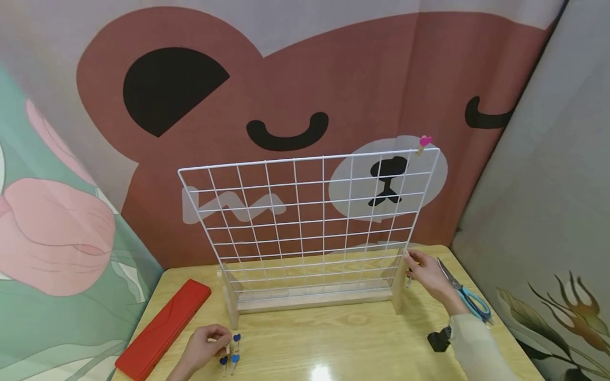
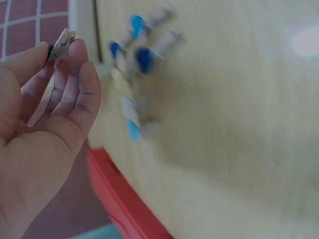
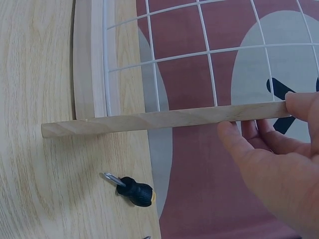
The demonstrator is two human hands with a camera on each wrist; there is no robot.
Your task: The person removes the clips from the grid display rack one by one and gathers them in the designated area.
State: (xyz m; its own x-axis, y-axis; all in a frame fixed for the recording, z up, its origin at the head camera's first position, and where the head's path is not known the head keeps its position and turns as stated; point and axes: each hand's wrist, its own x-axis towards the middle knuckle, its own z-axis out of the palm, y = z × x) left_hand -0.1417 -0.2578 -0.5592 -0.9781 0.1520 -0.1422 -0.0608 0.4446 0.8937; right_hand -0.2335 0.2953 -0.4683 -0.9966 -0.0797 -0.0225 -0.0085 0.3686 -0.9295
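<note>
My left hand (image 1: 202, 346) pinches a small wooden clothespin (image 2: 61, 49) between thumb and fingertips; a dark green bit shows at the thumb. Close by on the table lie several clothespins with blue hearts, one of them light blue (image 1: 235, 359), blurred in the left wrist view. With its fingertips my right hand (image 1: 429, 272) grips the top end of the wooden side post (image 3: 164, 119), at the right of the stand. A white wire grid (image 1: 310, 211) stands upright in this wooden stand. On the grid's top right corner sits a clothespin with a pink heart (image 1: 425, 141).
A long red case (image 1: 164, 328) lies at the table's left side. Scissors with blue handles (image 1: 472, 302) lie beyond my right hand. A short black screwdriver (image 3: 134, 191) lies beside the right post. By my right sleeve is a black object (image 1: 438, 339). A bear-print curtain (image 1: 333, 79) hangs behind.
</note>
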